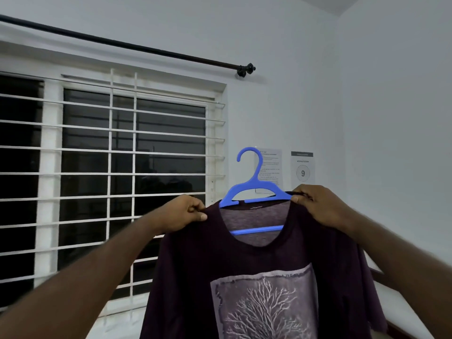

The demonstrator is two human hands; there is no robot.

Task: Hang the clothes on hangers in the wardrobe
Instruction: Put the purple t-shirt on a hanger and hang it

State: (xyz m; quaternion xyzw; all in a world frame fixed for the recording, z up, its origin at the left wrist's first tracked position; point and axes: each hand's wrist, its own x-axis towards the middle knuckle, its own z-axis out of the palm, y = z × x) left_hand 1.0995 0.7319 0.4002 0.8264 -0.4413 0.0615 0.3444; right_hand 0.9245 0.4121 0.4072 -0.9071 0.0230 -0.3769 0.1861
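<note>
Both forearms (85, 277) reached up from the lower corners, bare, meeting at a dark purple shirt (195, 277) held up in the air. The left hand (186, 211) pinched the shirt's shoulder just beside the collar, thumb in front and fingers curled behind the cloth. The right hand (320, 206) gripped the other shoulder, thumb and fingers closed on the fabric where the right tip of a blue hanger (254, 187) met it.

The hanger sat partly inside the neck opening: its lower bar showed through the collar, its sloping arms stood above the neckline, and its hook pointed up, opening to the left. The shirt hung straight down from the two hands, front towards me, with a pale tree print (264, 304) on the chest.

Behind it was a white wall (391, 94) with two paper sheets (302, 170) stuck on, one bearing a 9. To the left stood a dark window (168, 140) behind a white grille (110, 152), a black rod (146, 48) above it.
</note>
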